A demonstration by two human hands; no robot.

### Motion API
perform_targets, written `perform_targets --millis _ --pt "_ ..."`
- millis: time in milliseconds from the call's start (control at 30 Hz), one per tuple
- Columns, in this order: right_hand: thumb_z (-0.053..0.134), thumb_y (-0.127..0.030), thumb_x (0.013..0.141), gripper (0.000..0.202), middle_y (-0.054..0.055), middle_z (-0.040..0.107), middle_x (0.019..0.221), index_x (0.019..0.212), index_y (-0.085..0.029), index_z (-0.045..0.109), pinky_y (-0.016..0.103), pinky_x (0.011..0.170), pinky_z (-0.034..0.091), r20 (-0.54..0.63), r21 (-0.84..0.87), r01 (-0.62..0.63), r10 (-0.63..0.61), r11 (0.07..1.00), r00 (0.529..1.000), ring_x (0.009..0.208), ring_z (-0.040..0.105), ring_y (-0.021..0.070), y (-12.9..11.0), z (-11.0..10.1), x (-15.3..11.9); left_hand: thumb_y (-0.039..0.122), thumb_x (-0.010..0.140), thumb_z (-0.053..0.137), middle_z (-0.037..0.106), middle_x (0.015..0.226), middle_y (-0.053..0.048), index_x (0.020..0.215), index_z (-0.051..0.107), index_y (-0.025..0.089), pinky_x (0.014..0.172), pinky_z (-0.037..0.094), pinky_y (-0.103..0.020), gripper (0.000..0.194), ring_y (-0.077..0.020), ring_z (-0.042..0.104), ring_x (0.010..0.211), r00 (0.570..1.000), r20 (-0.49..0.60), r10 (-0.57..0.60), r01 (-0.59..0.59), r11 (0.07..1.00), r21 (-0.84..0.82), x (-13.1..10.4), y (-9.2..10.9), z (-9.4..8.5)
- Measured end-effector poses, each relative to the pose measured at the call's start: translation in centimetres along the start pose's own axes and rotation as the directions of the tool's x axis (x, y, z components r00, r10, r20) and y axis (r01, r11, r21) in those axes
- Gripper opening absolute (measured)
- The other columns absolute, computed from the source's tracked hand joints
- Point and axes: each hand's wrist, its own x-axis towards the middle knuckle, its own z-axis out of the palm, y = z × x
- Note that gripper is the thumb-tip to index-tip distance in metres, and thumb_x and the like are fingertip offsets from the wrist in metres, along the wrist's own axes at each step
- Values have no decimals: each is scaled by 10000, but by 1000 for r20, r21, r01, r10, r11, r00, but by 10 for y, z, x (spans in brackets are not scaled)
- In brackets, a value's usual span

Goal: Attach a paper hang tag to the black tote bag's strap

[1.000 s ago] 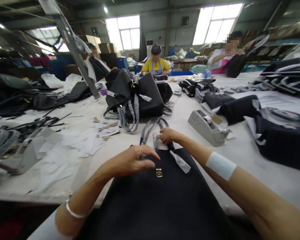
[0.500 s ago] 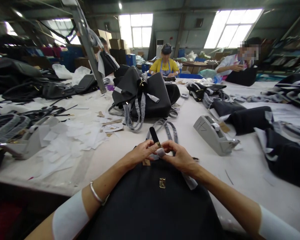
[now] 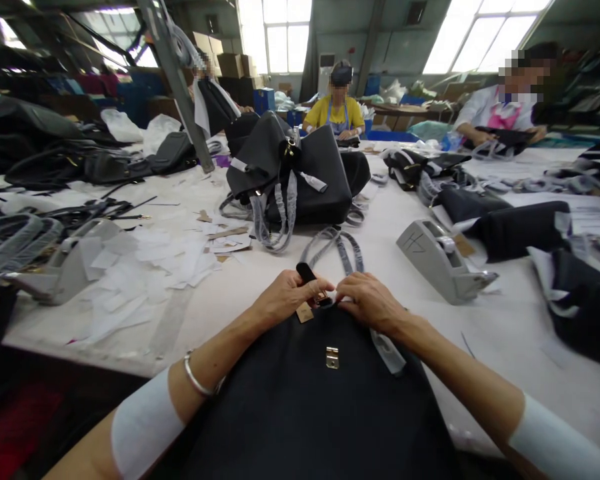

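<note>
A black bag (image 3: 320,400) lies in front of me, with a gold clasp plate (image 3: 333,357) on its face. My left hand (image 3: 287,297) pinches a short black strap (image 3: 306,272) with gold hardware at the bag's top edge. Close beside it, my right hand (image 3: 373,301) has its fingers curled together at the same edge; what they grip is too small to make out. A brown tag (image 3: 305,313) hangs under my left hand. Plastic-wrapped handles (image 3: 355,253) rise behind the hands, and a wrapped strap end (image 3: 389,353) hangs at the right.
Grey tape dispensers stand at the right (image 3: 443,263) and left (image 3: 75,267) of the white table (image 3: 190,327). Paper scraps (image 3: 140,267) lie at the left. Black bags (image 3: 325,177) are piled ahead, with more at both sides. Several people are across the table.
The black strap has tilted lower and the whitish piece between my fingers is mostly out of sight. My right hand has turned more palm-down. The view has shifted slightly.
</note>
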Motion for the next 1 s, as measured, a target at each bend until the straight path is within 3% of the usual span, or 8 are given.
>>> perform_targets --millis 133,333,433,500,533,700,867,1000 --pt "750 -271 746 624 40 617 1254 1333 -280 540 349 881 482 27 388 -168 171 906 985 1047 605 242 -38 -27 -1 414 803 688 676 812 -36 946 702 123 690 512 -265 324 -151 620 716 1000 -11 5 -5 999 -45 -3 5 4" --pt "707 -357 776 155 -13 698 755 857 -224 712 269 631 477 0 547 -329 392 770 920 721 650 200 -62 -16 -7 394 795 702 676 1005 -53 1106 569 180 724 526 -288 400 -198 661 841 996 -90 14 11 963 270 -36 42 7" --pt "754 -395 709 244 28 726 849 843 -194 719 311 741 522 -24 713 -340 505 613 863 816 672 231 -48 -13 -12 445 741 759 659 1167 -47 1252 537 272 897 507 -339 584 -244 641 1031 979 189 72 -168 810 562 -83 49 19" --pt "777 -427 684 325 60 729 913 881 -174 723 344 800 539 -38 782 -310 538 541 842 860 676 244 -40 -17 -11 347 827 678 673 1186 -68 1235 582 270 954 475 -362 427 -258 637 1076 851 507 141 -465 653 598 -115 31 39" --pt "786 -442 677 357 72 727 935 896 -167 724 359 820 544 -54 800 -291 546 525 836 878 676 250 -37 -20 -9 297 869 615 688 1158 -101 1218 602 233 946 474 -384 356 -273 646 1065 821 543 175 -535 566 627 -129 16 52" --pt "851 -498 593 443 70 715 870 846 -160 716 418 825 580 -189 870 -144 587 472 787 852 677 264 -35 -32 12 265 906 504 631 1244 -193 1275 569 143 867 501 -455 395 -353 623 1116 846 485 220 -531 294 794 -150 -46 99" --pt "845 -475 604 423 39 704 820 856 -159 719 416 802 594 -375 813 -29 561 582 738 771 671 223 -32 -61 29 255 827 590 695 1047 -178 1086 625 135 685 510 -367 287 -295 677 873 877 474 86 -471 355 807 -122 20 81" --pt "806 -420 666 369 46 715 845 917 -164 720 405 796 572 -392 717 -105 523 689 757 788 665 233 -30 -83 29 125 847 508 703 872 -85 931 619 191 603 461 -329 154 -236 665 716 913 405 47 -384 435 814 -99 72 59"
